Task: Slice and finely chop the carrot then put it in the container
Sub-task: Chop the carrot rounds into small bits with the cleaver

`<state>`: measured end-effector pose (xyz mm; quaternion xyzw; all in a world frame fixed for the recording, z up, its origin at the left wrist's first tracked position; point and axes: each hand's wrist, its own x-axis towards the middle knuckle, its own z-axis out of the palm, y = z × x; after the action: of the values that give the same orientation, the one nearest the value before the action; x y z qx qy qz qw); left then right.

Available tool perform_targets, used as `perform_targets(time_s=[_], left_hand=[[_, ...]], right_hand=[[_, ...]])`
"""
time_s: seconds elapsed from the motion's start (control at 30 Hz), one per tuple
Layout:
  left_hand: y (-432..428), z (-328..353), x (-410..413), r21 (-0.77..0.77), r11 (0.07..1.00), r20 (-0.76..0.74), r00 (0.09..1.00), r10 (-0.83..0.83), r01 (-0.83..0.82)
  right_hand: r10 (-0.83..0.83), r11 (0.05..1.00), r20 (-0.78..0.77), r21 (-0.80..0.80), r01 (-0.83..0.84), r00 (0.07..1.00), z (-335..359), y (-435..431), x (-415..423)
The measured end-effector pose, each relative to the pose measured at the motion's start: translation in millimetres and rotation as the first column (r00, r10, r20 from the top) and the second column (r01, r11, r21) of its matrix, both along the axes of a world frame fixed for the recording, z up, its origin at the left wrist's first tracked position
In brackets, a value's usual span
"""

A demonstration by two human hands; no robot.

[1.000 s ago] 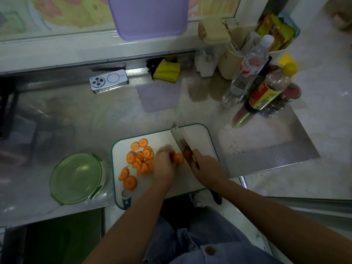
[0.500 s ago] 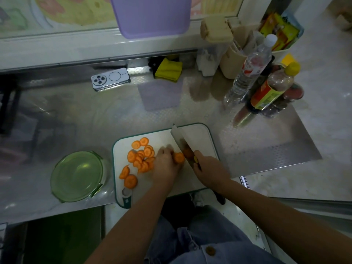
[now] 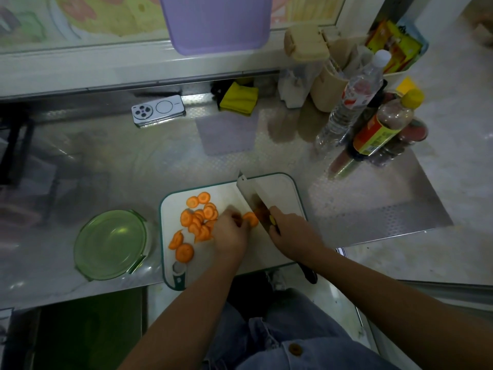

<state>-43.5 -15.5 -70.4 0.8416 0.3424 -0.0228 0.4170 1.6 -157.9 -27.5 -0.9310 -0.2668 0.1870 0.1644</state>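
Observation:
A white cutting board (image 3: 282, 188) with a green rim lies on the steel counter. Several orange carrot slices (image 3: 198, 218) are piled on its left half. My left hand (image 3: 230, 233) grips the short remaining carrot piece (image 3: 250, 218) with curled fingers. My right hand (image 3: 292, 235) holds the handle of a broad cleaver (image 3: 253, 192), whose blade stands against the carrot piece's right end. A round green container (image 3: 110, 244) sits left of the board.
A phone (image 3: 158, 110) and a yellow cloth (image 3: 238, 97) lie at the back of the counter. Bottles (image 3: 381, 126) and a beige holder (image 3: 326, 76) crowd the back right. A purple board (image 3: 216, 21) hangs above. The counter edge runs just below the cutting board.
The cleaver and both hands stay at the carrot piece with only slight shifts. The pile of slices looks the same.

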Motion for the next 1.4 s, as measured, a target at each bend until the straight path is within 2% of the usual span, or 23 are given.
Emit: perform_targets(time_s=[0.2,0.33,0.5,0.67,1.0,1.17,1.4], left_hand=[[-1.6,-3.0,14.7,-0.033,0.993,-0.148,0.983,0.107,-0.113],[-0.9,-5.1,18.2,-0.056,0.988,-0.178,0.975,0.13,-0.142],[2.0,-5.8,23.9,-0.087,0.983,-0.216,0.966,0.14,-0.162],[3.3,-6.6,25.4,-0.077,0.983,-0.215,0.965,0.148,-0.168],[5.3,-5.8,21.8,-0.089,0.986,-0.207,0.971,0.12,-0.14],[5.9,-7.2,22.6,-0.096,0.986,-0.218,0.969,0.114,-0.138],[5.6,-7.9,22.8,-0.09,0.985,-0.222,0.967,0.123,-0.146]], right_hand=[[0.034,0.998,-0.06,-0.055,-0.038,0.998,-3.7,2.4,-2.6],[0.05,0.994,-0.115,-0.096,-0.061,0.992,-7.1,3.6,-2.6],[0.042,0.986,-0.075,-0.16,-0.054,0.996,-14.6,9.8,-5.8],[-0.002,0.988,-0.052,-0.157,-0.006,0.999,-21.0,18.7,-7.7],[-0.015,1.0,-0.035,-0.025,0.014,0.999,-19.9,7.9,1.0],[0.047,0.997,-0.055,-0.059,-0.05,0.997,-15.4,10.8,2.0],[0.003,0.996,-0.069,-0.083,-0.009,0.998,-20.0,19.5,-6.4]])
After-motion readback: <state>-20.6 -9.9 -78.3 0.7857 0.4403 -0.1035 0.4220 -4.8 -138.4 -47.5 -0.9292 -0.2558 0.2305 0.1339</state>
